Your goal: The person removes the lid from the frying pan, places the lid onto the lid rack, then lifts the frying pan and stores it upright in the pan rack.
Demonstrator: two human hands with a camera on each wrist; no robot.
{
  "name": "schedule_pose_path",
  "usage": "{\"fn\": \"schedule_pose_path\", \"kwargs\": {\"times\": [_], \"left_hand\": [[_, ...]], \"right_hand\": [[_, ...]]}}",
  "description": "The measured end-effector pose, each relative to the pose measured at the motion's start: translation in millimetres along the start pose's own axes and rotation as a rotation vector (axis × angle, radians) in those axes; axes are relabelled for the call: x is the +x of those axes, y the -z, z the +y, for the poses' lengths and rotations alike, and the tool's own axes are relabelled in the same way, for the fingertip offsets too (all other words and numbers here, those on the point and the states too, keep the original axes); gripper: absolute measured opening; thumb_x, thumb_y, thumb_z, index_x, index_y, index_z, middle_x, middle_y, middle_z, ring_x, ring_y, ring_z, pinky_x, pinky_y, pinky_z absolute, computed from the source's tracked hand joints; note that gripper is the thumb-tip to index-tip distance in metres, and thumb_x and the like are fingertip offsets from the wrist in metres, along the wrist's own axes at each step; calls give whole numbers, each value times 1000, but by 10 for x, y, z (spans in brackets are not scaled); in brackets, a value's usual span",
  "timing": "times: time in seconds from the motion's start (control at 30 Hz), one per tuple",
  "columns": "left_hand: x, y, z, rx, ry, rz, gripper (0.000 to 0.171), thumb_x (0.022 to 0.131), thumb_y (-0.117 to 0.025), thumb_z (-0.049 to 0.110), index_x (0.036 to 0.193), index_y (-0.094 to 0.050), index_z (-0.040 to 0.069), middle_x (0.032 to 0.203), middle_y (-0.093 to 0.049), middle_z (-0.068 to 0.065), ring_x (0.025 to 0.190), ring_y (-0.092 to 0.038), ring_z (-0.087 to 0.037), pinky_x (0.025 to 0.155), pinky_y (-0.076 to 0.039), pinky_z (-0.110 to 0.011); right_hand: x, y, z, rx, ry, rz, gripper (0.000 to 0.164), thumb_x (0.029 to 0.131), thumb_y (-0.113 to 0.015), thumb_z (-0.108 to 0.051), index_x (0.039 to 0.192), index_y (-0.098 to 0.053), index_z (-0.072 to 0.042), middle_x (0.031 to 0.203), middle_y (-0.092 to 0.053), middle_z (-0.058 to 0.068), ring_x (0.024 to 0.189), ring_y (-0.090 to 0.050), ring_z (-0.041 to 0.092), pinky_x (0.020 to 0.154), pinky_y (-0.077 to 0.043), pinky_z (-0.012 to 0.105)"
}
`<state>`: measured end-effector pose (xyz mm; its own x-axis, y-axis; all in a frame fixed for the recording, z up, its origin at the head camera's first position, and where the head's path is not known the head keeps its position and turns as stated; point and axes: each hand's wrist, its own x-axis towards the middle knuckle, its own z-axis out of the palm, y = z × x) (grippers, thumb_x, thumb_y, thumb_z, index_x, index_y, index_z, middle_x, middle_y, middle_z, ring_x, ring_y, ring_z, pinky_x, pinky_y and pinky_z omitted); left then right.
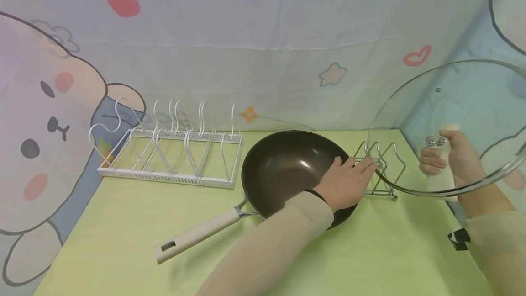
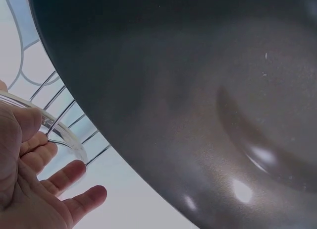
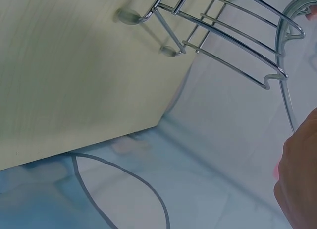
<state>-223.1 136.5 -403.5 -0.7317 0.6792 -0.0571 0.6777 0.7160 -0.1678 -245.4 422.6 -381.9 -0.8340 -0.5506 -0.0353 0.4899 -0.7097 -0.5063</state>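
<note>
My right hand (image 1: 460,156) grips the pale upright handle (image 1: 439,163) of a large glass pan lid (image 1: 415,104), which is tilted up at the right. The lid's lower left rim is at the small chrome wire rack (image 1: 394,163). My left hand (image 1: 345,182) reaches over the right side of a dark wok (image 1: 279,168), its fingers extended to the lid rim and rack. In the left wrist view the fingers (image 2: 69,177) lie close to the rim and wires; firm contact cannot be told. The right wrist view shows only part of my right hand (image 3: 302,174).
A white wire rack (image 1: 164,177) with several upright loops stands at the left. The wok's beige handle (image 1: 197,236) points to the front left. A pale green table (image 1: 123,241) lies under everything, with a printed cloth (image 1: 246,35) behind it.
</note>
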Motion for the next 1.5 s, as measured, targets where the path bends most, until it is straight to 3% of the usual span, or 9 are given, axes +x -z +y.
{"fn": "schedule_pose_path", "kwargs": {"times": [0.27,0.5,0.73,0.97,1.13,1.4,1.5], "left_hand": [[22,13,19,14,13,-8,53,119,-19,31,172,-17,32,179,-15,16,163,-29,-11,131,-33,-41],[45,40,45,5,30,-35,54,118,-19,33,172,-14,34,180,-11,18,164,-24,-9,130,-33,-38],[45,49,44,-1,34,-25,53,118,-18,34,172,-16,34,179,-14,18,163,-27,-9,126,-38,-36],[39,49,38,-7,36,-30,53,118,-19,33,172,-16,34,179,-12,18,162,-29,-10,125,-39,-36],[41,37,38,4,36,-32,53,118,-21,33,171,-16,34,180,-11,19,162,-29,-10,125,-38,-35],[46,17,41,18,35,-25,53,118,-20,33,171,-16,34,179,-13,18,161,-31,-10,123,-40,-34],[43,12,42,6,37,-32,53,119,-20,33,172,-15,34,179,-13,18,162,-30,-11,125,-39,-35]], "right_hand": [[79,-43,14,-71,-49,-84,31,112,-36,-30,95,-45,-5,78,-15,-2,60,-16,13,59,-18,29],[100,-77,17,-154,-30,-7,31,112,-40,-29,92,-45,-6,75,-21,0,59,-13,13,56,-18,29],[130,-96,-14,-170,-67,16,32,108,-44,-28,87,-51,-5,73,-24,-1,60,-13,12,55,-21,28],[178,-92,-68,-258,-100,40,32,108,-47,-31,85,-50,-8,72,-29,-1,61,-11,12,53,-29,27],[199,-91,-80,-334,-98,78,33,114,-40,-34,90,-48,-11,72,-36,-2,61,-15,12,50,-40,25],[248,-96,-64,-450,-105,12,48,117,-27,-32,79,-47,-11,70,-35,-2,61,-13,16,51,-40,25],[257,-98,-46,-480,-106,49,49,117,-29,-33,80,-54,-12,68,-39,-3,61,-13,15,50,-42,23]]}}
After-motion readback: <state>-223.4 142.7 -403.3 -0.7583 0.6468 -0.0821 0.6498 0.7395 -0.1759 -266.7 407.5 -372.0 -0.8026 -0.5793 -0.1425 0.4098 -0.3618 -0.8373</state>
